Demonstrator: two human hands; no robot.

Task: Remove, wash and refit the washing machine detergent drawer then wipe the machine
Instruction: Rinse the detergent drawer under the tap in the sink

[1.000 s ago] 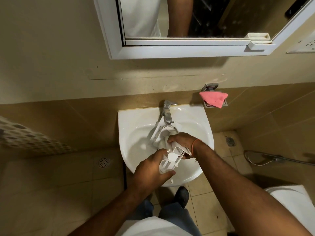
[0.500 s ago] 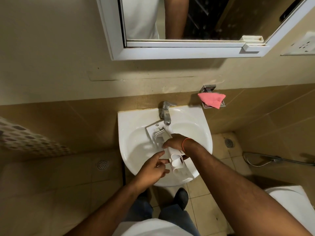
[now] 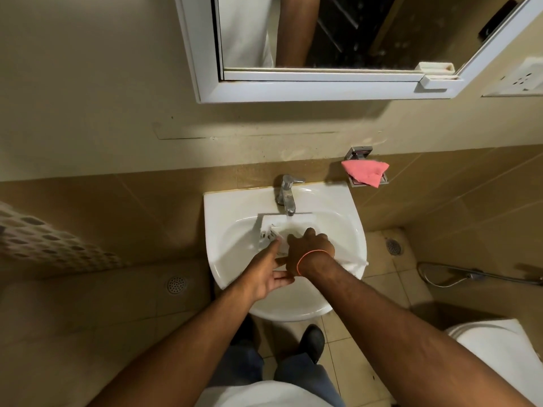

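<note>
1. Detergent drawer (image 3: 271, 226): white plastic, lying in the bowl of the white sink (image 3: 346, 210), directly under the spout of the chrome tap (image 3: 286, 193). Flat front edge faces the tap; small dark slots show on its left part. The rest is blurred by water and motion, so the compartments can't be made out.
2. Right hand (image 3: 310, 249): palm down over the drawer's near half, covering it. Fingers curl toward the tap. Looks like it is pressing or holding the drawer, but the grip is hidden under the hand, so I cannot tell if it is closed on it. Orange thread band (image 3: 308, 258) at the wrist.
3. Left hand (image 3: 269, 274): just left of the right hand, touching it at the wrist side. Fingers loose and spread; index finger extended forward, tip at the drawer's left corner by the slots. Holds nothing.
4. Beyond the hands, up and to the right: pink cloth (image 3: 365, 171) draped on a wall-mounted metal holder (image 3: 360, 152), well apart from the drawer.
5. Above the tap: white-framed mirror (image 3: 293, 89) on the wall.
</note>
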